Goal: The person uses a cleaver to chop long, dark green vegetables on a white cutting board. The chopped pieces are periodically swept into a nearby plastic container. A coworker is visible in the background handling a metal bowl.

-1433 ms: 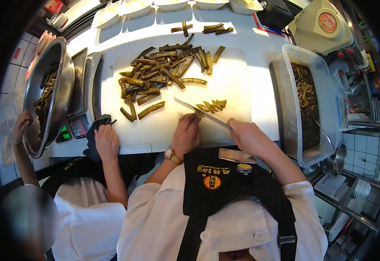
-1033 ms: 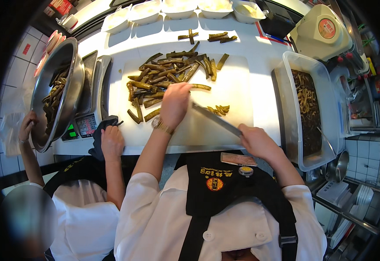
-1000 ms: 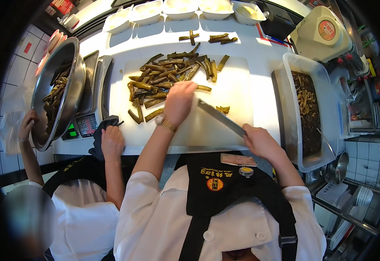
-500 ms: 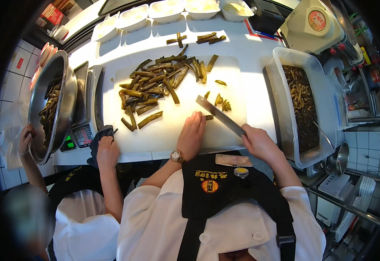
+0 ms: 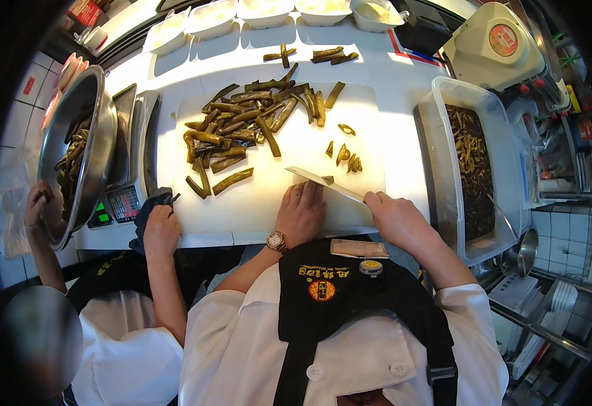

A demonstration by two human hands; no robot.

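1. The work in hand looks like slicing pickled green beans: the right hand (image 5: 396,220), just right of frame centre, is clamped around the handle of a broad knife (image 5: 324,183) whose blade angles up-left over the white cutting board (image 5: 255,210).
2. The left hand (image 5: 301,213) rests on the board at centre, fingers together and pressed flat, touching the blade's near side; whether it pins a bean under its fingertips I cannot tell.
3. A few cut pieces (image 5: 344,155) lie just above the blade; the uncut bean pile (image 5: 248,128) sits upper left of them.
4. The next move probably calls for the left hand to draw fresh beans from the pile under the blade, fingertips kept clear.
5. At lower left, a co-worker's hand (image 5: 160,230) grips a dark cloth at the board's edge.
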